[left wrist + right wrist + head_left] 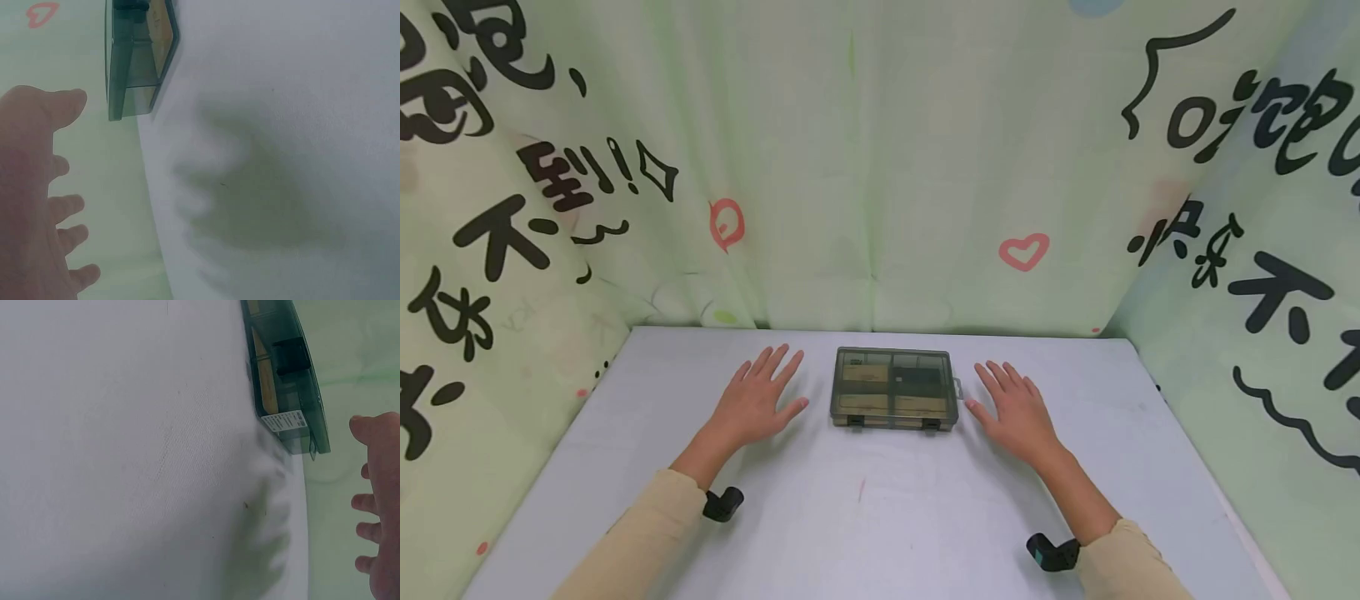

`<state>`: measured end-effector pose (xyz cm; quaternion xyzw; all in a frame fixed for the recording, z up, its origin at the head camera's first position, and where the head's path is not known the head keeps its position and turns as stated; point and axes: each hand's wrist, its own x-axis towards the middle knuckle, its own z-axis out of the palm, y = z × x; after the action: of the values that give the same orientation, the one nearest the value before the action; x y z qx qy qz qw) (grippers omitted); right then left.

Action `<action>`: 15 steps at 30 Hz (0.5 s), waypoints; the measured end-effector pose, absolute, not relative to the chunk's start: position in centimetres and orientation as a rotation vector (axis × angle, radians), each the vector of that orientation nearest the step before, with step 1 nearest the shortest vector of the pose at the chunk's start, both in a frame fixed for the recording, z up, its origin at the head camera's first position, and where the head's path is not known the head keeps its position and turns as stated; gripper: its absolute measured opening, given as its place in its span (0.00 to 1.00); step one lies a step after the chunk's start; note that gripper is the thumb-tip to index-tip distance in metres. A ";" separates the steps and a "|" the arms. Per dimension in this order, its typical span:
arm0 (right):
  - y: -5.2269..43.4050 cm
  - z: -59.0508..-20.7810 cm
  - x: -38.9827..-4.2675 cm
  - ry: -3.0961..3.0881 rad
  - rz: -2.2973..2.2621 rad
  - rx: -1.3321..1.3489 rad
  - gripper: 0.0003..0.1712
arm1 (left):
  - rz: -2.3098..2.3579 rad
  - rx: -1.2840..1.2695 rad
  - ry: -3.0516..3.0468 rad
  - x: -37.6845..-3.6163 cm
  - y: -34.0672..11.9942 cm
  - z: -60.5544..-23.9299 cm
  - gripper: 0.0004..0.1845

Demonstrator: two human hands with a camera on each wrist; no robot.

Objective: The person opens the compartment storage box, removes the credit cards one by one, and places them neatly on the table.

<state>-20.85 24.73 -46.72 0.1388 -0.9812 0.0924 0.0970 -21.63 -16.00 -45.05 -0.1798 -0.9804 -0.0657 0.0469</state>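
A dark translucent plastic case (893, 389) with a lid and two black front latches lies closed on the white table. Through its lid, tan blocks and a darker one show in separate compartments. To its left, my left hand (758, 400) hovers over the table, fingers spread and holding nothing. My right hand (1013, 408) is on the other side, fingers straight, its thumb close to the case's right end. In the left wrist view, the case's end (139, 62) stands beyond the thumb. A white printed label (284, 420) shows on the case in the right wrist view.
The white table (865, 533) reaches back to a pale green curtain (880, 167) with black lettering and red hearts, which also hangs at both sides. Each wrist wears a small black camera, the left one (724, 504) and the right one (1051, 552).
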 end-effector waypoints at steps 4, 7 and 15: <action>24.6 -46.8 -20.8 -2.913 0.279 0.408 0.38 | -0.191 -0.548 -2.994 -21.7 -16.0 -45.1 0.40; 24.5 -46.7 -20.8 -2.918 0.281 0.405 0.38 | -0.199 -0.545 -2.999 -21.7 -16.0 -45.2 0.40; 24.2 -46.9 -20.8 -2.931 0.308 0.403 0.39 | -0.226 -0.549 -3.004 -21.8 -15.8 -45.3 0.40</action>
<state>-20.75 24.16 -46.86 0.1351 -0.9819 0.1032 0.0835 -21.83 -15.78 -45.29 -0.1792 -0.9802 -0.0737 0.0397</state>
